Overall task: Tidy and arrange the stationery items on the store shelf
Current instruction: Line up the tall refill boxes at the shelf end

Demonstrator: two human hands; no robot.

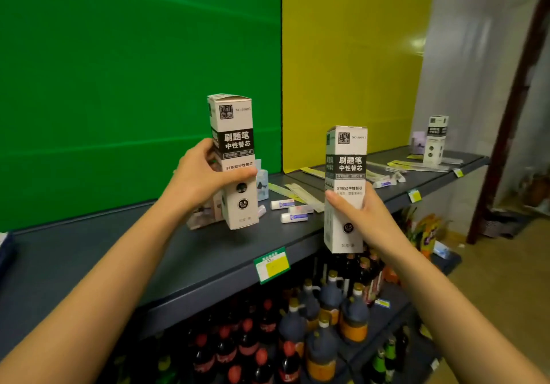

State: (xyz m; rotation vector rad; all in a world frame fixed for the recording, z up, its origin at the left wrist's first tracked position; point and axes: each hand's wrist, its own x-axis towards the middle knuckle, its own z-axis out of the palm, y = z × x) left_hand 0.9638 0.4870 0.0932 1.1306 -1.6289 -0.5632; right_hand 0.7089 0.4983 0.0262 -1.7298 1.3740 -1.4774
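Two refill boxes held upright over the dark shelf (148,258)

Left hand (198,179) clasps one white refill box (235,151), tilted slightly; right hand (355,209) clasps the other box (346,169) above the shelf's front edge; a third box (435,139) stands far right.

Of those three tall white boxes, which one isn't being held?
The far box, standing upright on the shelf at its right end. The left hand and right hand each hold one of the other two.
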